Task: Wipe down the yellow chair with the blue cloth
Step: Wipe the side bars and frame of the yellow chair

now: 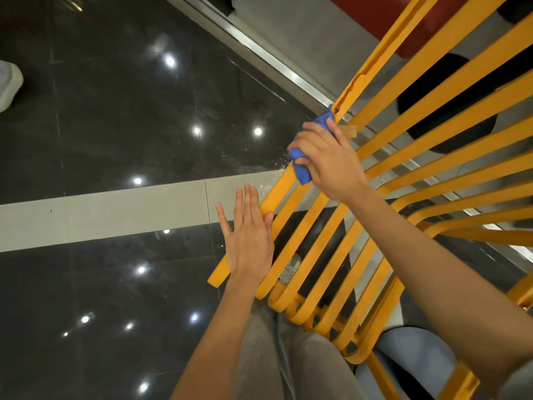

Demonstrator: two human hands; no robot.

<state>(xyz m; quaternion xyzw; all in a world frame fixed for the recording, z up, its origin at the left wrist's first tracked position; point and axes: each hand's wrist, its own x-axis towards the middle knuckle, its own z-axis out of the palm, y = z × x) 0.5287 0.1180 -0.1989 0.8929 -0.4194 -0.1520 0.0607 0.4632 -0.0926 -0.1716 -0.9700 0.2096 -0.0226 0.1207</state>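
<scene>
The yellow chair (418,174) fills the right half of the view, its long metal slats running from lower left to upper right. My right hand (328,163) presses the bunched blue cloth (301,166) against the outermost left slat, about halfway along it. My left hand (248,238) is flat and empty, fingers straight and together, resting against the lower part of that same outer slat. The slat's top end looks chipped beside the cloth.
A glossy black tiled floor (115,125) with a pale grey strip (101,215) lies to the left. A metal threshold rail (268,62) runs diagonally at the top. A white shoe (8,85) sits at the left edge. My grey trousers (277,356) are below the chair.
</scene>
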